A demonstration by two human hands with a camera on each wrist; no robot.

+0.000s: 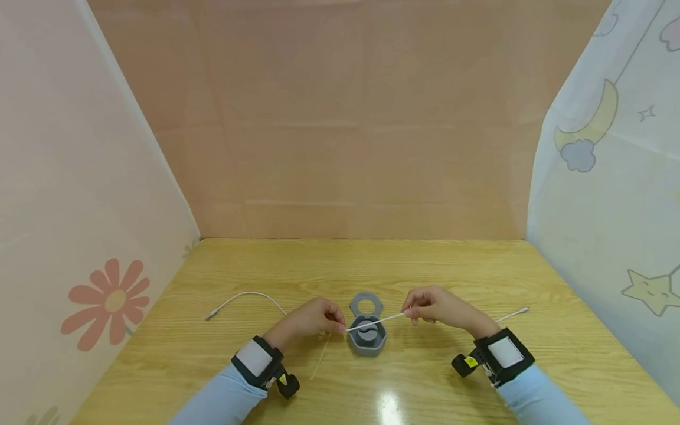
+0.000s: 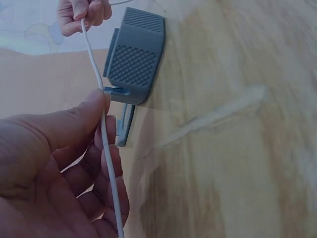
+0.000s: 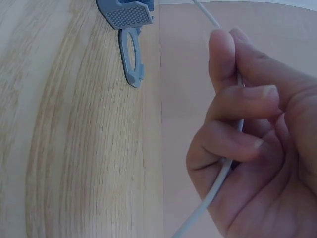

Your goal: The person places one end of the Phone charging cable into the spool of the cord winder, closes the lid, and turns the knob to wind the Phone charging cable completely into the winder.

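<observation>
**Cable stretched over the grey holder**

Both hands pinched one white cable [image 1: 374, 322] and held it taut above the desk [image 1: 478, 277]; the left hand [image 1: 310, 319] gripped it between thumb and curled fingers [image 2: 106, 163], and the right hand [image 1: 438, 307] had its fingers [image 3: 233, 144] curled round it too; the stretch between the hands ran just over a grey holder [image 1: 368, 336] standing on the desk between them; whether the cable touched the holder could not be told; the holder's hinged lid [image 1: 366, 304], with a round hole, lay flat behind it; past the left hand the cable curved away across the desk to a plug end [image 1: 209, 317]; past the right hand it ran out to its other end [image 1: 523, 310]; both wrists wore black-strapped cameras over pale blue sleeves.
</observation>
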